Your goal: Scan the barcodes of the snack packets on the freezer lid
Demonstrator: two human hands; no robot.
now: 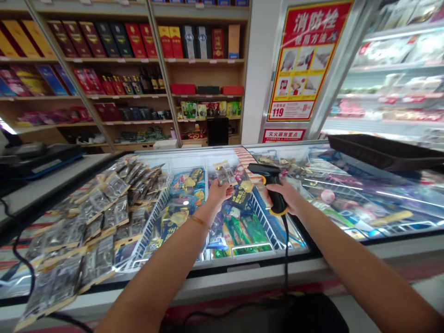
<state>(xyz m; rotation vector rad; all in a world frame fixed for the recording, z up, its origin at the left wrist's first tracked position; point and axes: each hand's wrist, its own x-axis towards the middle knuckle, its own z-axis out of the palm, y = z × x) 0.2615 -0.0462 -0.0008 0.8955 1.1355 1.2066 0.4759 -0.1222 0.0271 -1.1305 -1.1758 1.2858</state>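
Observation:
My left hand (pixel 219 193) pinches a small clear packet (pixel 225 173) with a tan edge and dark contents, held up over the glass-topped freezer (pixel 222 264). To its right, my right hand (pixel 285 194) is wrapped round the grip of a black and yellow barcode scanner (pixel 275 187), whose head points left towards the packet. A black cable runs down from the scanner's handle. Many similar packets (pixel 104 203) lie in an overlapping heap on the glass at the left. Whether the scanner's trigger is pressed is hidden by my fingers.
Frozen goods in colourful bags (pixel 243 233) and white wire baskets (pixel 262 212) show inside the freezer. A black tray (pixel 385 150) rests on its right side. Behind stand shelves of boxes (pixel 135 39). A loose black cable (pixel 21 259) runs along the left.

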